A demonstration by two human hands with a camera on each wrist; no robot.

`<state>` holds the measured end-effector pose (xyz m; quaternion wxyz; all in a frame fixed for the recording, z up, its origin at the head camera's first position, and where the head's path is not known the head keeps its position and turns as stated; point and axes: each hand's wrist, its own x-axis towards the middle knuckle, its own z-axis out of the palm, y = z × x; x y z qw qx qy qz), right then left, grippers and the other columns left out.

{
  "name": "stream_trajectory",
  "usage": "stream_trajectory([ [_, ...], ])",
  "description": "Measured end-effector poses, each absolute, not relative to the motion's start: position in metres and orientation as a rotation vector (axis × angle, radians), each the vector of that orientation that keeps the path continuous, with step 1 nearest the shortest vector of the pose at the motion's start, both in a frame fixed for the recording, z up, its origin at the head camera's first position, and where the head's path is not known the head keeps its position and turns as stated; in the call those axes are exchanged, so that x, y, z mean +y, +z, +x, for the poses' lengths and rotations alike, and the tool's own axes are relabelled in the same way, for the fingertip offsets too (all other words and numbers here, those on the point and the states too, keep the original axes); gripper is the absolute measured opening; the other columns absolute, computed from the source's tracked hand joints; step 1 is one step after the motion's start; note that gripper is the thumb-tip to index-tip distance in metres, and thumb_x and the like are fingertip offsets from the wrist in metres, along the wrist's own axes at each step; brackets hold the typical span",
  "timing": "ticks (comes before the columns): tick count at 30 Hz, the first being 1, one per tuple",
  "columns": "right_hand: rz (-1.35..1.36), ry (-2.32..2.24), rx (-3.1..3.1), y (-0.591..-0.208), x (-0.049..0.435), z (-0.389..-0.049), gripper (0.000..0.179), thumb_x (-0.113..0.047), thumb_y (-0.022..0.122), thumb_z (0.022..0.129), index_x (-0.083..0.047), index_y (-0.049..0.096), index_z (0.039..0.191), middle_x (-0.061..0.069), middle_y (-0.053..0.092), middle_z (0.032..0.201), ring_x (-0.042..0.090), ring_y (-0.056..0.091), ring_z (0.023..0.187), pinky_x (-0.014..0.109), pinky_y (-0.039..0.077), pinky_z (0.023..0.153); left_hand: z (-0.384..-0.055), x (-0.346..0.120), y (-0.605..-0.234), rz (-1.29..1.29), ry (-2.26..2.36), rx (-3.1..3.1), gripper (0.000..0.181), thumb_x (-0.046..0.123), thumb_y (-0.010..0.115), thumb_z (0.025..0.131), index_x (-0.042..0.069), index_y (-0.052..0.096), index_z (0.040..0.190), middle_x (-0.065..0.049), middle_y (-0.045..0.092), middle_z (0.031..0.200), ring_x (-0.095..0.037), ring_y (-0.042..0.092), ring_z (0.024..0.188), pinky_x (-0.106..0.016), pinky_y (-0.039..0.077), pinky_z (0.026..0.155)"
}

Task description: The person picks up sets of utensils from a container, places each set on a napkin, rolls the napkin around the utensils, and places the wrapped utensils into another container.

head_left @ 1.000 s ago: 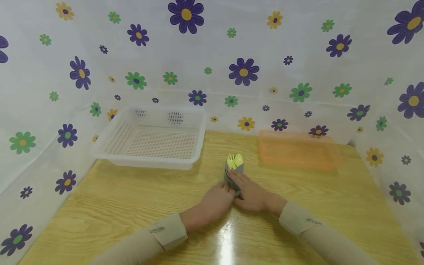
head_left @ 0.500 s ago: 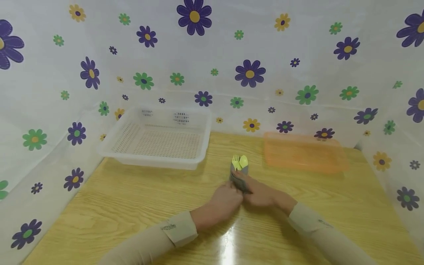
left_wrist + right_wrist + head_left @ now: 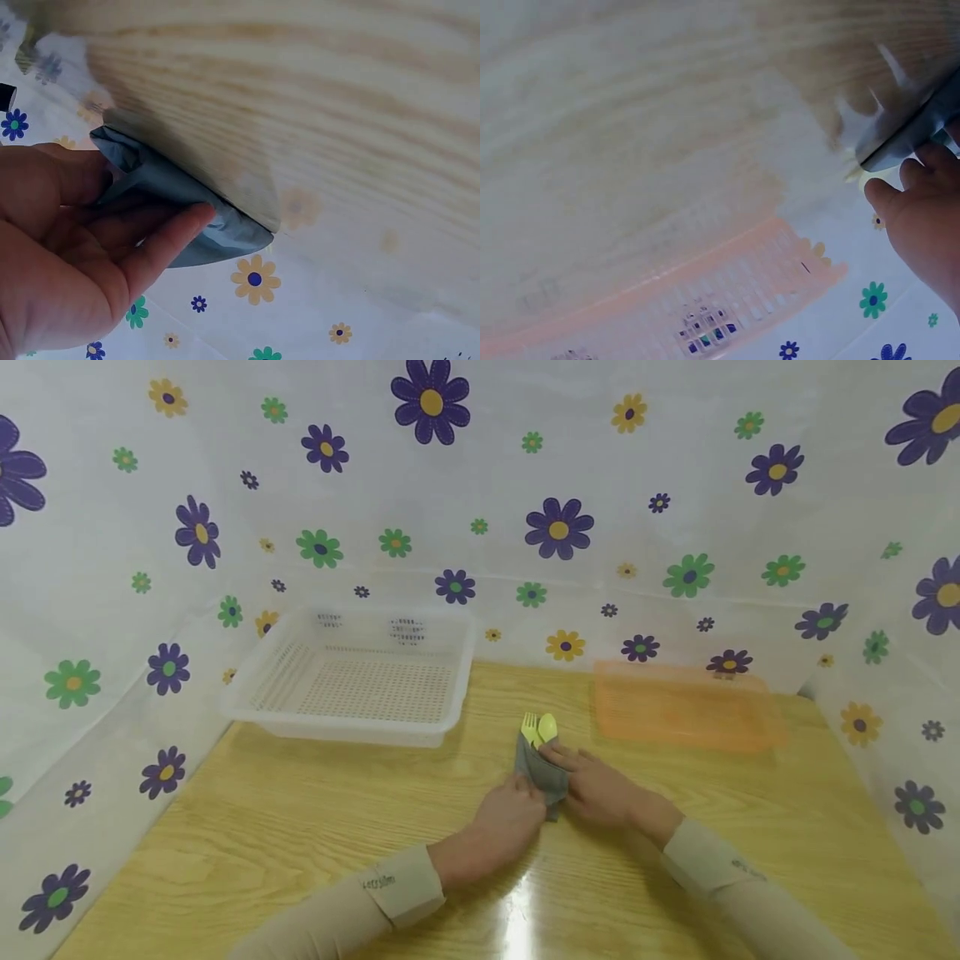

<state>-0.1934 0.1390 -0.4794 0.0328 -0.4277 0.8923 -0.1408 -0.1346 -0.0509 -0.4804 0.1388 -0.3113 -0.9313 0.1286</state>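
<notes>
A yellow-green fork (image 3: 529,727) and a matching spoon (image 3: 547,727) lie side by side at the table's middle, heads pointing away from me. Around their lower parts is a folded grey cloth napkin (image 3: 546,779), which hides the handles. My left hand (image 3: 510,817) pinches the napkin's left, near side; the left wrist view shows the curled fingers against the bluish-grey cloth (image 3: 176,191). On the napkin's right edge rests my right hand (image 3: 603,789), its fingers stretched over the cloth towards the spoon. The right wrist view catches those fingers (image 3: 885,196) touching the cloth's edge.
A white perforated plastic basket (image 3: 442,737) stands at the back left of the wooden table (image 3: 300,827). At the back right is a shallow orange plastic basket (image 3: 690,742). A flower-patterned white sheet (image 3: 480,468) encloses the table behind and at both sides.
My right hand has shifted right off the napkin's middle to its right edge, uncovering more cloth. The left hand stays at the napkin. Both utensils keep their place on the table.
</notes>
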Motion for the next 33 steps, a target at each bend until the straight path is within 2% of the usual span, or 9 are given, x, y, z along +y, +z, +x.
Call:
stream_trajectory([
  [8,-1.332,-0.194,2.740,-0.466,0.135,-0.190,0.037,-0.016,0.054,0.101,0.001,0.060,0.134,0.020,0.034,0.157,0.038,0.032,0.144,0.063,0.033,0.108,-0.133,-0.045,-0.471,-0.773,0.260,-2.914,0.012,0.012,0.065,0.094,0.005,0.068,0.104,-0.012,0.070,0.101,-0.018,0.068,0.085,-0.029,0.057,0.062],
  [14,-1.335,-0.125,2.731,-0.465,0.136,-0.190,0.030,-0.011,0.060,0.095,0.005,0.070,0.117,0.021,0.033,0.157,0.038,0.031,0.144,0.063,0.034,0.108,-0.126,-0.036,-0.479,-0.857,0.553,-2.726,0.032,0.022,0.060,0.099,-0.004,0.070,0.115,-0.017,0.070,0.115,-0.027,0.070,0.097,-0.026,0.058,0.060],
  [18,-1.301,-0.179,2.725,-0.468,0.137,-0.191,0.038,-0.010,0.058,0.095,0.008,0.061,0.128,0.021,0.032,0.157,0.038,0.031,0.145,0.062,0.033,0.109,-0.121,-0.031,-0.482,-0.904,0.775,-2.642,0.034,0.023,0.054,0.102,-0.002,0.069,0.119,-0.018,0.069,0.118,-0.029,0.069,0.105,-0.032,0.059,0.072],
  [21,-1.257,-0.376,2.715,-0.469,0.140,-0.193,0.049,0.000,0.054,0.090,0.010,0.051,0.138,0.024,0.035,0.155,0.041,0.034,0.142,0.059,0.032,0.110,-0.122,-0.027,-0.483,-0.963,0.912,-2.579,0.033,0.022,0.050,0.104,0.000,0.070,0.120,-0.018,0.070,0.116,-0.027,0.069,0.107,-0.037,0.056,0.084],
  [23,-1.215,-0.567,2.691,-0.469,0.144,-0.193,0.049,0.006,0.051,0.088,0.010,0.052,0.137,0.026,0.041,0.150,0.043,0.039,0.139,0.056,0.034,0.110,-0.122,-0.025,-0.484,-0.992,0.930,-2.541,0.033,0.022,0.050,0.103,0.002,0.072,0.117,-0.017,0.071,0.113,-0.027,0.070,0.104,-0.038,0.056,0.083],
  [25,-1.114,-0.780,2.652,-0.466,0.147,-0.191,0.036,0.005,0.048,0.092,0.008,0.061,0.126,0.025,0.058,0.134,0.039,0.055,0.124,0.050,0.044,0.103,-0.123,-0.024,-0.486,-1.008,0.930,-2.502,0.032,0.022,0.051,0.102,0.002,0.073,0.115,-0.017,0.072,0.110,-0.026,0.070,0.102,-0.039,0.056,0.081],
  [27,-0.958,-0.956,2.610,-0.462,0.151,-0.189,0.026,-0.006,0.046,0.101,0.002,0.068,0.111,0.017,0.067,0.113,0.030,0.063,0.105,0.043,0.051,0.090,-0.122,-0.023,-0.487,-1.004,0.908,-2.481,0.033,0.022,0.051,0.101,0.002,0.074,0.113,-0.017,0.072,0.108,-0.027,0.071,0.099,-0.039,0.056,0.080],
  [31,-0.606,-1.155,2.488,-0.454,0.154,-0.186,0.044,-0.036,0.045,0.106,-0.002,0.069,0.092,0.004,0.062,0.077,0.015,0.054,0.068,0.030,0.046,0.061,-0.122,-0.025,-0.487,-0.968,0.921,-2.500,0.036,0.024,0.050,0.102,0.000,0.073,0.114,-0.019,0.072,0.108,-0.028,0.071,0.099,-0.038,0.056,0.080],
  [33,-0.577,-1.153,2.460,-0.452,0.155,-0.183,0.042,-0.035,0.050,0.104,-0.003,0.068,0.084,0.001,0.060,0.069,0.012,0.052,0.059,0.026,0.044,0.055,-0.122,-0.027,-0.485,-0.957,0.946,-2.508,0.036,0.025,0.050,0.103,0.000,0.072,0.116,-0.019,0.072,0.109,-0.028,0.071,0.100,-0.037,0.056,0.081],
])
